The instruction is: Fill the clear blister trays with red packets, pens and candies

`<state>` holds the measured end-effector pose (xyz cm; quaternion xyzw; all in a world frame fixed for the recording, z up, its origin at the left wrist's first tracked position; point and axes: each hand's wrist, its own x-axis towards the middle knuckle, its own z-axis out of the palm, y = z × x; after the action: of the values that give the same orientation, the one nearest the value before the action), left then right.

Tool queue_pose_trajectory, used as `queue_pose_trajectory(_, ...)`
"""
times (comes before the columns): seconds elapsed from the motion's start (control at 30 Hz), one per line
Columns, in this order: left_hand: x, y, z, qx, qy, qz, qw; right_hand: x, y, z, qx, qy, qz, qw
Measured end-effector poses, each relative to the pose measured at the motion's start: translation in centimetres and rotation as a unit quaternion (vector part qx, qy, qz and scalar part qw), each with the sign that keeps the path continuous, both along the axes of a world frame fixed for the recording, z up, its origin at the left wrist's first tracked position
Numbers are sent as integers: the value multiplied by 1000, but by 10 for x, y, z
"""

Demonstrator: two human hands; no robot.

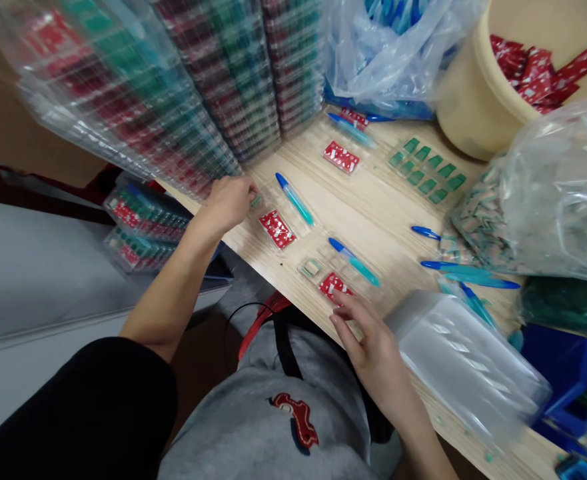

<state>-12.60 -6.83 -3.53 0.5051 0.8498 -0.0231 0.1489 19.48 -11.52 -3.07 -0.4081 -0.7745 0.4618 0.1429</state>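
My left hand (pixel 229 201) is closed in a pinch on a small green packet (pixel 256 200) at the edge of a clear blister tray (pixel 282 212) that holds a red packet (pixel 276 229) and a blue pen (pixel 294 198). My right hand (pixel 368 337) lies with fingers stretched out on a nearer tray, fingertips touching its red packet (pixel 334 284). That tray also holds a blue pen (pixel 354 261) and a small green packet (pixel 311 268). A third filled tray (pixel 342 157) sits further back.
Tall stacks of filled trays (pixel 183 87) lean at the back left. A stack of clear empty trays (pixel 466 363) lies right of my right hand. Green packets (pixel 427 171), loose pens (pixel 468 273), plastic bags (pixel 558 193) and a cream bucket of red packets (pixel 478 100) crowd the wooden table (pixel 373 213).
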Motion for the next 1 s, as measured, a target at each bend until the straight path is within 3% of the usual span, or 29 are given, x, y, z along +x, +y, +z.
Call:
queue_pose_trajectory(0.2,0,-6,-17,68,78,-45,994,1,-3,-3,3,4,8,1000)
queue_pose_trajectory(0.47,-13,-12,-44,205,22,-56,977,2,-7,-6,-10,0,16,1000)
queue_pose_trajectory(0.67,-12,-18,-49,237,-23,-64,969,3,-8,-4,-5,-15,21,1000)
queue_pose_trajectory(0.87,-1,-30,-58,270,-20,-21,962,5,-9,-4,-9,-19,20,1000)
queue_pose_trajectory(1.0,10,-38,-52,308,-49,-17,950,-9,-8,4,7,9,4,1000)
